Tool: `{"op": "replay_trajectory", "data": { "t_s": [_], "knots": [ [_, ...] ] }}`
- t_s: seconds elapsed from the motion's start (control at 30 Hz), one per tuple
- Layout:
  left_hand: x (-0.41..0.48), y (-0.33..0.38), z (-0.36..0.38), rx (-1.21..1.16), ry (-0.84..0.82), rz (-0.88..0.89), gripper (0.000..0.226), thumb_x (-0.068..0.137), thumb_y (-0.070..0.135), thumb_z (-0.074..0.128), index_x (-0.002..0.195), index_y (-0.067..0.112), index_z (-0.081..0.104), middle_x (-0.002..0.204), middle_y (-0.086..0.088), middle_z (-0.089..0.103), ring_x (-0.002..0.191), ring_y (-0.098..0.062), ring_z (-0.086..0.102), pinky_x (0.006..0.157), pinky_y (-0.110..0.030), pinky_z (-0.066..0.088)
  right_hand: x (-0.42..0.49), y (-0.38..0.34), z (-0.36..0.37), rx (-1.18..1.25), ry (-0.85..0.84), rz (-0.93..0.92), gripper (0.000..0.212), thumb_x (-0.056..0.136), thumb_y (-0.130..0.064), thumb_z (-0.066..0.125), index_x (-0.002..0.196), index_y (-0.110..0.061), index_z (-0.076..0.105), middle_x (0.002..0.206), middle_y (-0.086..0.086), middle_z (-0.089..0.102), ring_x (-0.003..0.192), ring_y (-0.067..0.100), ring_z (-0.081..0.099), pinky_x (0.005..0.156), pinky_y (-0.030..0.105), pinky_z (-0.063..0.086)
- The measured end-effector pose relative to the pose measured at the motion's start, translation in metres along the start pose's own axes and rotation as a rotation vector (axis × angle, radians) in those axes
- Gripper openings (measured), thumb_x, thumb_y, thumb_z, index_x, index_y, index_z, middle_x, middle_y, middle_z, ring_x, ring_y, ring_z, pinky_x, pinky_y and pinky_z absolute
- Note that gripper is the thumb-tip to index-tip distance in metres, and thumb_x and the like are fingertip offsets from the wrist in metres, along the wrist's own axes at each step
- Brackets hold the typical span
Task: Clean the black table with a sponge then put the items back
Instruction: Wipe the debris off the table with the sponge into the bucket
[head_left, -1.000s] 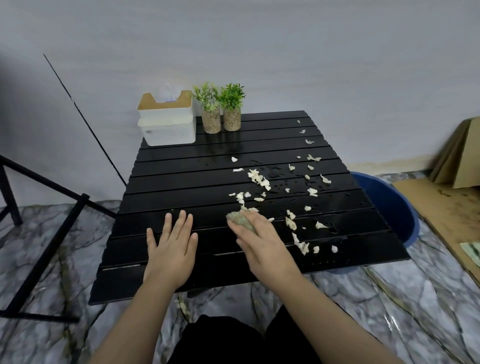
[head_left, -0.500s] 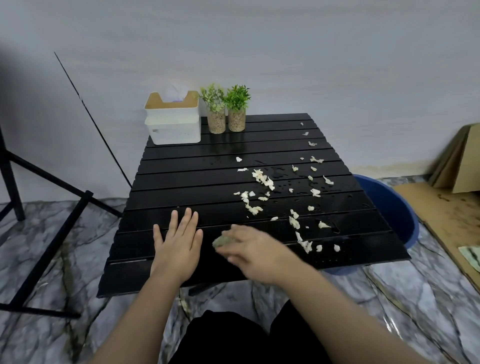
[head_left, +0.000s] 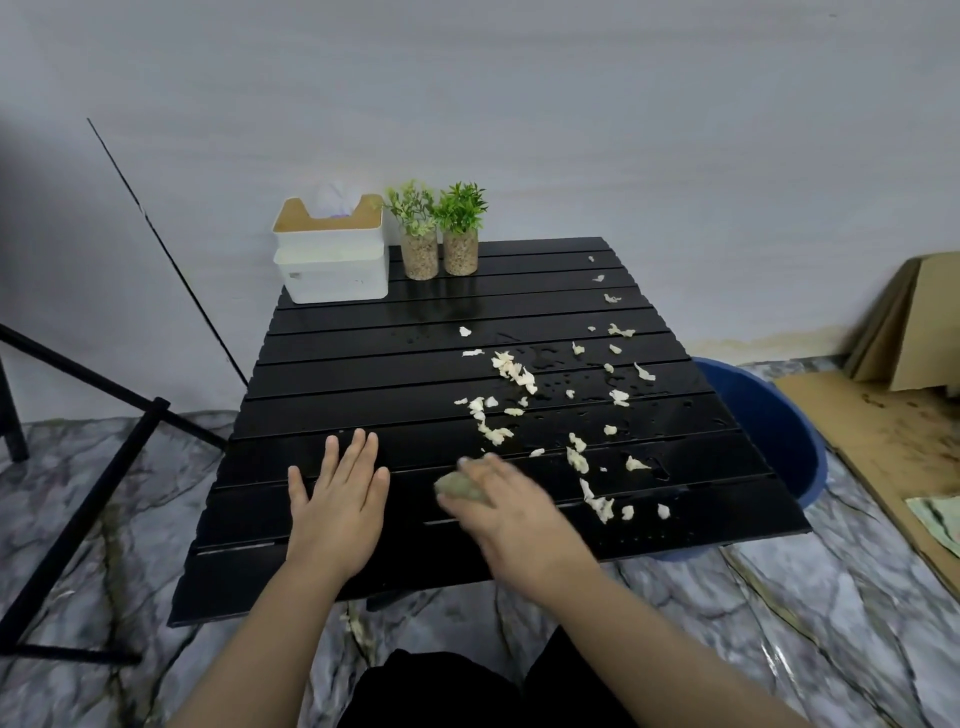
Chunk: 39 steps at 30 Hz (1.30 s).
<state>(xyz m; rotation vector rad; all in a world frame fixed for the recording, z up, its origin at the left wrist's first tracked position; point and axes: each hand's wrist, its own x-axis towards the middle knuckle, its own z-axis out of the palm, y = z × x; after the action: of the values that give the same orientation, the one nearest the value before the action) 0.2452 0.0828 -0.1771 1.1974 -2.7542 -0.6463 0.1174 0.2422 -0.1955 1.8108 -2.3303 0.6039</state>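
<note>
- Right hand (head_left: 511, 501) with sponge (head_left: 460, 487): moved from frame centre, at the scrap cluster, down-left toward the left hand.
- Right hand: now motion-blurred; a second ago it was sharp.

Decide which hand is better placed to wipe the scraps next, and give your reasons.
Right. The right hand already grips the sponge beside the scraps. The left hand lies flat and empty on the table, farther away.
</note>
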Motion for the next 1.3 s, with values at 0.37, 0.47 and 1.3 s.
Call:
{"op": "replay_trajectory", "data": {
  "t_s": [0.37,0.47,1.3],
  "knots": [
    [0.079,0.009,-0.012,0.021,0.046,0.030,0.051,0.098,0.036,0.016,0.148,0.025,0.008,0.158,0.010,0.004,0.145,-0.012,-0.012,0.117,-0.043,-0.011,0.052,-0.009,0.017,0.063,0.202,0.112,0.034,0.077,-0.013,0.063,0.110,-0.023,0.066,0.124,0.015,0.060,0.113,0.036,0.056,0.092,0.050,0.049],
    [0.091,0.004,-0.008,0.058,0.024,0.029,0.052,0.098,0.037,0.015,0.148,0.025,0.008,0.159,0.009,0.001,0.145,-0.013,-0.013,0.117,-0.043,-0.010,0.054,-0.005,0.028,-0.040,0.120,0.105,0.033,0.083,-0.033,0.045,0.113,-0.033,0.060,0.128,0.006,0.059,0.120,0.031,0.052,0.100,0.053,0.039],
    [0.129,0.001,-0.020,-0.082,0.082,0.059,0.049,0.099,0.034,0.019,0.147,0.024,0.018,0.158,0.009,0.012,0.145,-0.010,-0.008,0.118,-0.039,-0.010,0.112,0.063,0.029,-0.014,0.133,0.435,0.036,0.078,-0.006,0.062,0.111,-0.019,0.067,0.126,0.018,0.058,0.116,0.041,0.050,0.094,0.053,0.042]
  ]
}}
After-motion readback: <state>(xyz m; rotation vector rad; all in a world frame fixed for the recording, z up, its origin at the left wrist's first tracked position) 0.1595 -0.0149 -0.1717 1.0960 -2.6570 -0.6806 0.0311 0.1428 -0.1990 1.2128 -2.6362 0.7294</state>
